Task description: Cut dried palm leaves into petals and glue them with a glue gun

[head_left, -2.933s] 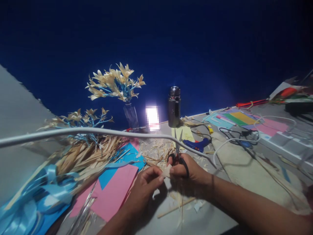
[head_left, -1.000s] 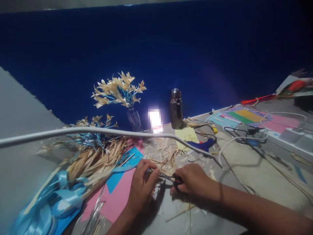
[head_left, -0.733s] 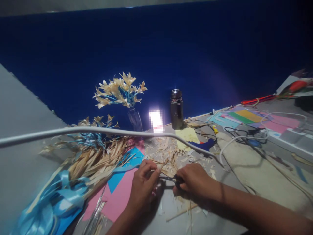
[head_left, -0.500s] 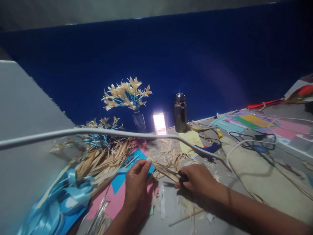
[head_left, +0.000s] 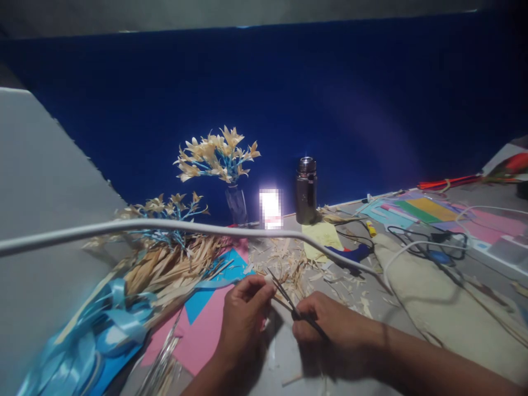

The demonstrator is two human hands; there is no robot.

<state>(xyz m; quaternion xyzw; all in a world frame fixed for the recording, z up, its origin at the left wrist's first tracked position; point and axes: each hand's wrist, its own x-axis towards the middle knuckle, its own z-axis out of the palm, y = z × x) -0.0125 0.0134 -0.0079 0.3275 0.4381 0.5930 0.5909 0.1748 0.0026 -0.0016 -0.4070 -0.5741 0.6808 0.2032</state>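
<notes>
Scissors [head_left: 284, 293] sat in the right hand [head_left: 319, 324], fingers wrapped round the handles, blades a narrow gap apart, tips angled forward-left toward the pinch. Left hand [head_left: 243, 313] held a small pale piece [head_left: 269, 279] between thumb and index finger. Fingers covered most of it, so couldn't tell its full outline, or whether a blade actually touched it.

My read: trimming step. Doing it well called for a firm but light pinch, the cut edge poking clear of the fingertips, and the piece turned by the left hand while the right stayed steady. Short snips looked safer than one long close; thin stuff like that would probably split or fold if the blades pinched sideways. Main risk, I'd judge: blade tips lay right beside the left thumb and index.

Just past the grip: pale shavings [head_left: 284, 258], decent drop zone for offcuts. Beyond and right: yellow paper [head_left: 317, 237], then blue glue gun [head_left: 352, 254]. White cable [head_left: 214, 226] crossed the view past the grip; depth hard to judge, so best given room. Left of the grip: pink paper [head_left: 204, 335], then husk bundle [head_left: 165, 269] and blue ribbon [head_left: 119, 324]. Farthest out: metal flask [head_left: 306, 195], pale flowers [head_left: 214, 154].
</notes>
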